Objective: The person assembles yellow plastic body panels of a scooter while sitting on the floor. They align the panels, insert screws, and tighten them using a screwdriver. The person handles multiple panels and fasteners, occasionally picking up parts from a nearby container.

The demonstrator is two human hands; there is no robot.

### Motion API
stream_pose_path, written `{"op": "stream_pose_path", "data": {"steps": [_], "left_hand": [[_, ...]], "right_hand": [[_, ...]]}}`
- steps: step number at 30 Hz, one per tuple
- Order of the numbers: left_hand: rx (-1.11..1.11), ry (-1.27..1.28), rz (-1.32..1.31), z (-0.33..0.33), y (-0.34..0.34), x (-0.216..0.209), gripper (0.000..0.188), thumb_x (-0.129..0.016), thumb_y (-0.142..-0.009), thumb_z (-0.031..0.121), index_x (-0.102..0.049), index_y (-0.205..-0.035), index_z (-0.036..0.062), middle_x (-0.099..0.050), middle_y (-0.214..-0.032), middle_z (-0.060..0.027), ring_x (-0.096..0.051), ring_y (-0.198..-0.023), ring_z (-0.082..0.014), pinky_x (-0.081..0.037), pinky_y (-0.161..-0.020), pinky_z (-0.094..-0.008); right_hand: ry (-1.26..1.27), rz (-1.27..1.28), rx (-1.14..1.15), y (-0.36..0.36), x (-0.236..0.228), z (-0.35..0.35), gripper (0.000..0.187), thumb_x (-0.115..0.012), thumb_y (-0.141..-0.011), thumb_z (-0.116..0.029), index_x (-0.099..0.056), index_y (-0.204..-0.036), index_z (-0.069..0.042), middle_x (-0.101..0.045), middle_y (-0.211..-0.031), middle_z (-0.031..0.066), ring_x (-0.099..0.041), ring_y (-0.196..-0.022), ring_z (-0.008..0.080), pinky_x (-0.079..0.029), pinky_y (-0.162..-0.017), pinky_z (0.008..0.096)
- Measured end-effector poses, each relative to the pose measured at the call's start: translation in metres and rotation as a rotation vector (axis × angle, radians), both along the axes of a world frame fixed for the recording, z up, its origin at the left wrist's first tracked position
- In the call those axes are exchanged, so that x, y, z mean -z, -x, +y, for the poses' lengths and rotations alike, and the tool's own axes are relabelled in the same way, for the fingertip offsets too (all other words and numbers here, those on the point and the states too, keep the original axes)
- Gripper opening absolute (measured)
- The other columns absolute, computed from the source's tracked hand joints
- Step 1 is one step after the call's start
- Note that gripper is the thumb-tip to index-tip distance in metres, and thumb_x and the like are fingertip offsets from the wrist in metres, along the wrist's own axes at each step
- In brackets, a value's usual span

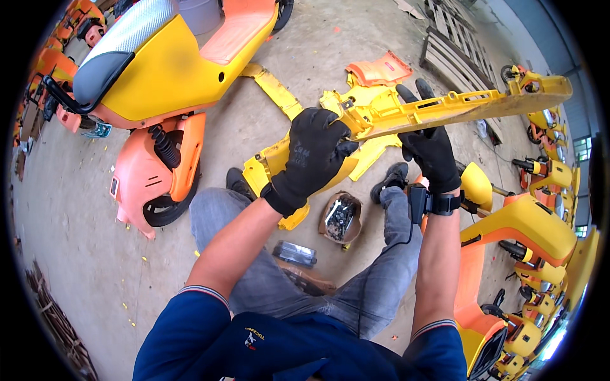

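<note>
Here, the left hand [316, 151] grips a long yellow panel [471, 108], while the right hand [431, 147], splayed, apparently touches its underside.

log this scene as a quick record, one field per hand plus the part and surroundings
left hand: black-gloved, closed on the left end of the long yellow panel
right hand: black-gloved, fingers showing past the panel's far edge; grip partly hidden
floor nearby: open carton with small dark parts; rectangular case
left side: yellow and orange scooter
beyond: orange cover, wooden pallets
</note>
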State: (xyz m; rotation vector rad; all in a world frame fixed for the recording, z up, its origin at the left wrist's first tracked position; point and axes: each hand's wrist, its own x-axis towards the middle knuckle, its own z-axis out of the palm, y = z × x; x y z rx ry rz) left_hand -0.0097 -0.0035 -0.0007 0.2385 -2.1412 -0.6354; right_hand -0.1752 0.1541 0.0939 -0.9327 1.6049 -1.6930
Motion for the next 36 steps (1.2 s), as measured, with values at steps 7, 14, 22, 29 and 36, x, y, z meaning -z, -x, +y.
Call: {"op": "stream_pose_path", "data": {"steps": [7, 14, 22, 29, 36], "left_hand": [[0.058, -0.068, 0.015, -0.007, -0.001, 0.000, 0.037, -0.081, -0.075, 0.022, -0.062, -0.104, 0.0087, -0.060, -0.108, -0.0129, -0.055, -0.103, -0.0344, -0.042, -0.092, -0.0439], [0.076, -0.245, 0.090, -0.006, -0.003, -0.011, 0.068, -0.080, -0.077, 0.020, -0.051, -0.138, 0.0072, -0.059, -0.123, -0.0141, -0.056, -0.103, -0.0317, -0.042, -0.096, -0.0427], [0.022, -0.180, -0.003, -0.011, -0.001, -0.002, 0.068, -0.078, -0.080, 0.019, -0.050, -0.140, 0.0070, -0.060, -0.120, -0.0140, -0.056, -0.104, -0.0299, -0.042, -0.095, -0.0414], [0.044, -0.184, 0.031, -0.012, -0.001, 0.000, 0.069, -0.081, -0.077, 0.019, -0.052, -0.138, 0.0062, -0.061, -0.116, -0.0137, -0.056, -0.105, -0.0310, -0.042, -0.095, -0.0418], [0.069, -0.152, 0.114, -0.015, -0.002, 0.000, 0.068, -0.086, -0.073, 0.022, -0.055, -0.130, 0.0038, -0.061, -0.113, -0.0138, -0.056, -0.103, -0.0309, -0.043, -0.092, -0.0412]], "right_hand": [[-0.056, -0.048, 0.080, 0.006, 0.017, 0.006, 0.029, -0.068, -0.089, -0.012, -0.058, -0.113, 0.000, -0.059, -0.077, 0.0032, -0.051, -0.052, 0.0086, -0.041, -0.047, 0.0224], [0.119, -0.174, 0.208, 0.005, 0.033, 0.008, 0.026, -0.070, -0.094, -0.030, -0.059, -0.097, -0.006, -0.052, -0.066, -0.0014, -0.047, -0.050, 0.0070, -0.038, -0.046, 0.0220], [0.105, -0.161, 0.265, -0.012, 0.026, 0.002, 0.024, -0.070, -0.094, -0.029, -0.058, -0.089, -0.010, -0.049, -0.065, -0.0032, -0.046, -0.050, 0.0060, -0.037, -0.045, 0.0216], [0.135, -0.211, 0.251, -0.015, 0.042, 0.001, 0.020, -0.070, -0.095, -0.025, -0.058, -0.090, -0.009, -0.048, -0.064, -0.0032, -0.045, -0.049, 0.0064, -0.038, -0.045, 0.0220], [0.151, -0.206, 0.251, -0.015, 0.048, -0.002, 0.018, -0.069, -0.095, -0.023, -0.058, -0.090, -0.009, -0.049, -0.064, -0.0031, -0.046, -0.049, 0.0074, -0.038, -0.045, 0.0227]]}}
